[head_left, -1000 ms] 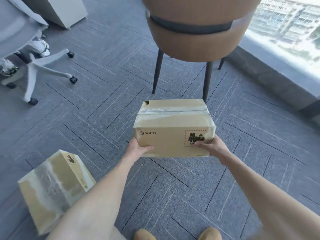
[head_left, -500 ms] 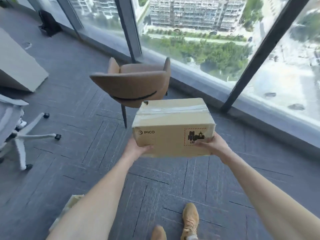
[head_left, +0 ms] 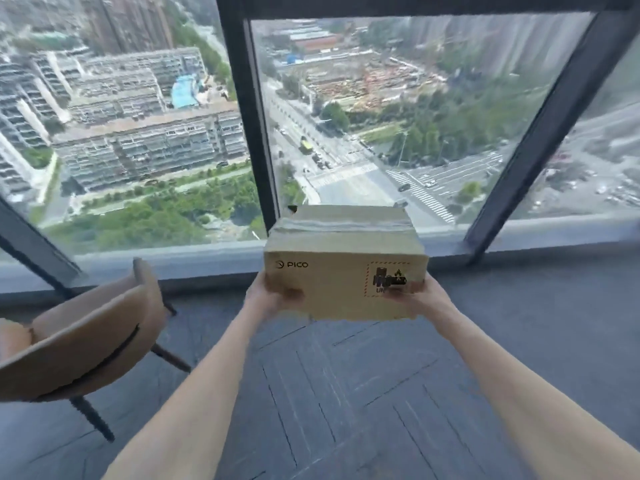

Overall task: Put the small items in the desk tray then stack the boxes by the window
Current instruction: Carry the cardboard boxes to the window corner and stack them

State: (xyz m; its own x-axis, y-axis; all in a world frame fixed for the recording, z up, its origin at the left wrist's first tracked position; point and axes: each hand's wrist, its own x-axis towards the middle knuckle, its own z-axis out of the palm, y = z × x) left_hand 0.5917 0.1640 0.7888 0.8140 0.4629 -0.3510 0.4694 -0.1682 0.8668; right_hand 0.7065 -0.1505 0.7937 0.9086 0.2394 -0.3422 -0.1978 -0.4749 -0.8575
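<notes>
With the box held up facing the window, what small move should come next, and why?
Probably lower the cardboard box toward the bare carpet just short of the window sill. Both the left hand and the right hand grip its lower corners, it hangs above the floor, and no other box shows there, so this looks like the base of the stack.

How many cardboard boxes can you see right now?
1. The cardboard box is held up between the left hand and right hand, facing the window. Others may be out of view.
</notes>
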